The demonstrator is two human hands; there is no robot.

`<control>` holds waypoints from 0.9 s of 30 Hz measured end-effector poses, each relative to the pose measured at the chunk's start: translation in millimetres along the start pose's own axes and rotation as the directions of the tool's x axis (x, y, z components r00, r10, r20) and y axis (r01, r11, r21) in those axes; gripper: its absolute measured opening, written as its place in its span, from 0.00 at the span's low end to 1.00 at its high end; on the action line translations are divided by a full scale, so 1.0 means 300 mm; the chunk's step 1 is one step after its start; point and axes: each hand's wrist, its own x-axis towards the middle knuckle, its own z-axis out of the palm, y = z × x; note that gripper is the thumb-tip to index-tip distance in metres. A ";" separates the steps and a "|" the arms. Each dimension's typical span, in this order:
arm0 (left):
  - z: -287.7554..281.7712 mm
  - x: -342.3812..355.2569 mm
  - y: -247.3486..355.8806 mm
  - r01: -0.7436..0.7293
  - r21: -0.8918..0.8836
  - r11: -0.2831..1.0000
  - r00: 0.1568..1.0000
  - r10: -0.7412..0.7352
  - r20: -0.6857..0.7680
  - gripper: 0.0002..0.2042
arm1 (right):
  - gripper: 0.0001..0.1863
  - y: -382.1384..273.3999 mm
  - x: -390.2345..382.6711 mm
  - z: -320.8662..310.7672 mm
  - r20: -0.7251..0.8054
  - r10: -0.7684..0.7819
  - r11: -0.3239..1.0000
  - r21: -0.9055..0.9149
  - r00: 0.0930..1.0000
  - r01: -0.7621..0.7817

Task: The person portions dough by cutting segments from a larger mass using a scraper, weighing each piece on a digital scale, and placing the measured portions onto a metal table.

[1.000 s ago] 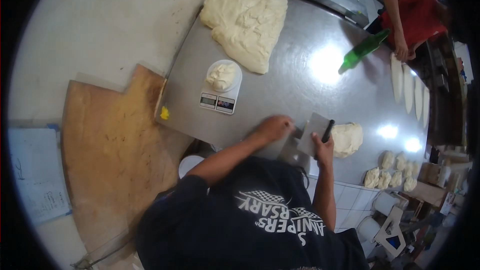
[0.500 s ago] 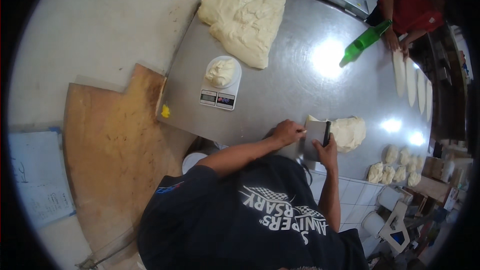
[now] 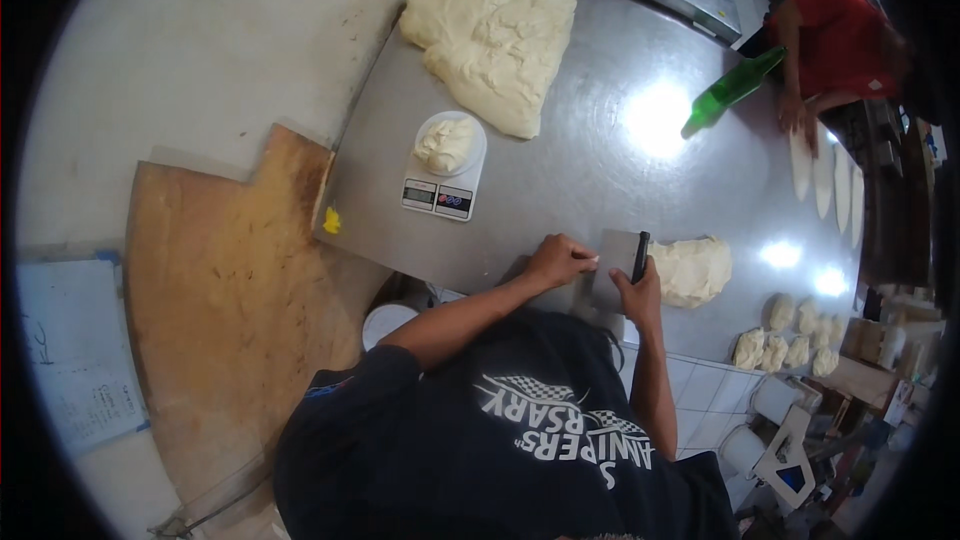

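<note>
My right hand (image 3: pixel 642 295) is closed on the black handle of a dough scraper (image 3: pixel 613 270), its wide metal blade turned toward my left hand. Just right of the scraper, a flattened lump of dough (image 3: pixel 695 272) lies on the steel table. My left hand (image 3: pixel 560 263) is closed in a pinch left of the blade, with a small bit of dough (image 3: pixel 595 261) showing at its fingertips. Farther left stands a white kitchen scale (image 3: pixel 437 199) with a dough piece (image 3: pixel 446 145) on its round plate.
A large dough mass (image 3: pixel 495 40) covers the table's far left. A green bottle (image 3: pixel 732 92) lies toward the far right, near a co-worker in red (image 3: pixel 845 40) whose hands are over long dough strips (image 3: pixel 822 180). Several dough pieces (image 3: pixel 775 350) sit at the near right edge.
Both my hands and the scraper have shifted a little left, and the blade has come away from the lump's left end. The co-worker's hands have moved slightly nearer along the strips.
</note>
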 end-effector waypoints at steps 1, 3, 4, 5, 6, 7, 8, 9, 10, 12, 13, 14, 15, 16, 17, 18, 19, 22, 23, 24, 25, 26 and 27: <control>0.000 0.000 -0.008 -0.002 -0.009 1.000 1.000 0.002 -0.011 0.13 | 0.21 0.001 0.000 0.008 -0.004 -0.001 1.000 0.020 1.000 0.001; 0.000 -0.003 -0.015 -0.002 -0.031 1.000 1.000 0.001 -0.030 0.14 | 0.21 0.000 -0.002 0.025 -0.015 0.000 0.998 0.061 1.000 0.001; -0.001 -0.006 -0.016 0.000 -0.045 0.999 0.999 -0.002 -0.037 0.15 | 0.21 -0.007 -0.006 0.032 -0.020 0.047 0.994 0.099 0.999 -0.044; -0.002 -0.009 -0.016 0.003 -0.058 0.998 0.999 -0.005 -0.045 0.15 | 0.21 -0.015 -0.012 0.044 -0.022 0.093 0.986 0.138 0.995 -0.090; -0.008 -0.010 -0.005 0.005 -0.042 0.999 0.998 -0.007 -0.058 0.15 | 0.21 -0.028 -0.014 0.053 -0.025 0.139 0.975 0.177 0.990 -0.132; -0.014 -0.013 0.006 0.007 -0.026 1.000 0.997 -0.009 -0.071 0.16 | 0.21 -0.033 -0.015 0.064 -0.029 0.172 0.961 0.226 0.985 -0.161; -0.020 -0.015 0.018 0.009 -0.010 1.000 0.996 -0.010 -0.084 0.16 | 0.21 -0.034 -0.014 0.077 -0.032 0.204 0.943 0.275 0.978 -0.188; -0.027 -0.018 0.025 -0.021 0.028 0.999 0.995 0.024 -0.102 0.16 | 0.21 -0.043 -0.016 0.087 -0.029 0.237 0.922 0.323 0.971 -0.215; -0.036 -0.021 0.031 -0.050 0.067 0.997 0.991 0.058 -0.118 0.16 | 0.21 -0.053 -0.016 0.093 -0.023 0.256 0.915 0.329 0.967 -0.234; -0.065 -0.036 0.061 -0.082 0.128 0.988 0.985 0.100 -0.139 0.15 | 0.21 -0.077 -0.014 0.099 -0.008 0.291 0.900 0.340 0.957 -0.271; -0.086 -0.045 0.093 -0.088 0.151 0.985 0.984 0.110 -0.139 0.14 | 0.21 -0.084 -0.012 0.099 -0.005 0.285 0.900 0.346 0.959 -0.265; -0.100 -0.051 0.109 -0.095 0.175 0.980 0.983 0.120 -0.138 0.13 | 0.21 -0.089 -0.009 0.100 -0.003 0.278 0.900 0.351 0.961 -0.259; -0.107 -0.051 0.099 -0.104 0.127 0.986 0.980 0.123 -0.155 0.13 | 0.21 -0.095 -0.006 0.102 0.003 0.267 0.901 0.355 0.964 -0.251; -0.112 -0.049 0.085 -0.114 0.078 0.990 0.977 0.126 -0.172 0.13 | 0.21 -0.090 -0.001 0.109 -0.015 0.236 0.906 0.366 0.972 -0.214; -0.118 -0.049 0.073 -0.125 0.030 0.992 0.973 0.128 -0.190 0.12 | 0.21 -0.077 0.006 0.117 -0.034 0.205 0.909 0.376 0.978 -0.178; -0.128 -0.046 0.070 -0.140 -0.009 0.990 0.963 0.134 -0.235 0.12 | 0.22 -0.071 0.015 0.120 -0.055 0.174 0.912 0.386 0.983 -0.140; -0.141 -0.042 0.066 -0.157 -0.048 0.986 0.950 0.138 -0.280 0.12 | 0.22 -0.064 0.022 0.119 -0.062 0.169 0.907 0.399 0.984 -0.131; -0.188 -0.035 0.039 -0.226 -0.081 0.971 0.913 0.182 -0.366 0.13 | 0.23 -0.059 0.033 0.106 -0.081 0.159 0.901 0.419 0.984 -0.111; -0.205 -0.034 0.027 -0.251 -0.078 0.965 0.900 0.202 -0.387 0.13 | 0.24 -0.060 0.034 0.100 -0.085 0.156 0.904 0.413 0.984 -0.108; -0.225 -0.039 0.035 -0.267 -0.064 0.962 0.887 0.219 -0.406 0.13 | 0.24 -0.058 0.035 0.095 -0.090 0.155 0.906 0.409 0.984 -0.106; -0.245 -0.045 0.043 -0.282 -0.050 0.958 0.874 0.235 -0.425 0.12 | 0.25 -0.052 0.035 0.091 -0.083 0.167 0.907 0.403 0.982 -0.120; -0.268 -0.051 0.050 -0.297 -0.036 0.954 0.860 0.251 -0.444 0.11 | 0.25 -0.046 0.033 0.088 -0.076 0.178 0.908 0.397 0.981 -0.134; -0.294 -0.052 0.052 -0.305 -0.005 0.952 0.841 0.267 -0.470 0.10 | 0.26 -0.041 0.030 0.085 -0.073 0.189 0.908 0.392 0.979 -0.146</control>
